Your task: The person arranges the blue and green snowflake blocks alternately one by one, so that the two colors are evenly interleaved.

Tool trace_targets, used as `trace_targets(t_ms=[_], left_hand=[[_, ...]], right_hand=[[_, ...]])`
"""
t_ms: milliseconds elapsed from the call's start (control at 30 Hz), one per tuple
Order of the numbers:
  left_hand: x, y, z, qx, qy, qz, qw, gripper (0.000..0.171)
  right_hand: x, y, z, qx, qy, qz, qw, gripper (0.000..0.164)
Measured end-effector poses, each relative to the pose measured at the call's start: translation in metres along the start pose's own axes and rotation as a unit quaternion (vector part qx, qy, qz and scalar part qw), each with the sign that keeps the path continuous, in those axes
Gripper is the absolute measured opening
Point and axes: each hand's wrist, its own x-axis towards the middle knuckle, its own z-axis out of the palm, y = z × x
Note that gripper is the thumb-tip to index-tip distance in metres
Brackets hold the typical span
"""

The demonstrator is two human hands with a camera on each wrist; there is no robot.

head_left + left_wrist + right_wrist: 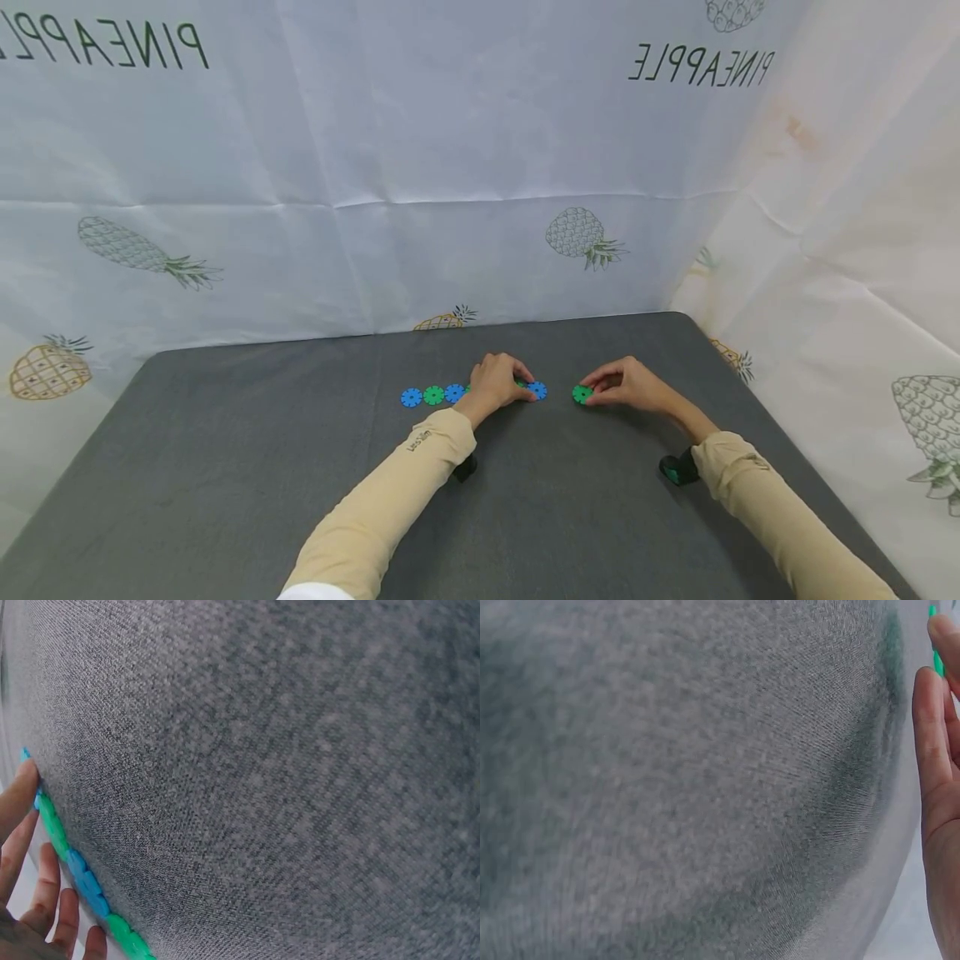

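A row of notched plastic discs, blue and green by turns, lies on the dark grey table. My left hand (495, 379) reaches over the row and hides part of it. Its thumb and a finger pinch the blue disc (537, 390) at the row's right end. In the left wrist view, a green disc (52, 825) and a blue disc (86, 881) run edge to edge beside the fingers. Right of the row, with a gap between, my right hand (626, 385) holds a green disc (581, 395) between thumb and fingers. Only this disc's edge (938, 664) shows in the right wrist view.
Grey cloth covers the table (225, 467). Behind it hangs a pale curtain (450, 133) printed with pineapples, which continues down the right side. The row's left end is a blue disc (411, 397). A dark wrist device (678, 468) sits below the right sleeve.
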Motion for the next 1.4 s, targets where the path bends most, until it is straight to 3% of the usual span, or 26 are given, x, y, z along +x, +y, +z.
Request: trace_targets(t_ms=[200, 433, 667, 933, 1300, 1400], left_hand=[[-0.004, 0.005, -0.004, -0.004, -0.013, -0.012, 0.9998, 0.020], [-0.007, 0.007, -0.005, 0.006, -0.003, -0.012, 0.9999, 0.022], [-0.008, 0.009, -0.005, 0.010, 0.001, -0.013, 0.9999, 0.021], [-0.009, 0.011, -0.006, 0.007, -0.005, -0.017, 0.9998, 0.021], [-0.005, 0.007, -0.003, 0.004, -0.007, -0.017, 0.9998, 0.019], [-0.001, 0.001, 0.002, 0.003, 0.001, -0.004, 1.0000, 0.018]], right_hand=[[0.005, 0.001, 0.002, 0.000, 0.002, 0.015, 1.000, 0.026], [0.011, 0.002, 0.003, -0.002, 0.003, 0.016, 1.000, 0.027], [0.018, -0.001, 0.004, -0.010, -0.004, 0.051, 0.999, 0.030], [0.023, -0.001, 0.006, -0.023, -0.009, 0.050, 0.998, 0.029], [0.030, -0.007, 0.012, -0.042, -0.007, 0.055, 0.998, 0.028], [0.032, -0.007, 0.015, -0.051, -0.007, 0.053, 0.997, 0.028]])
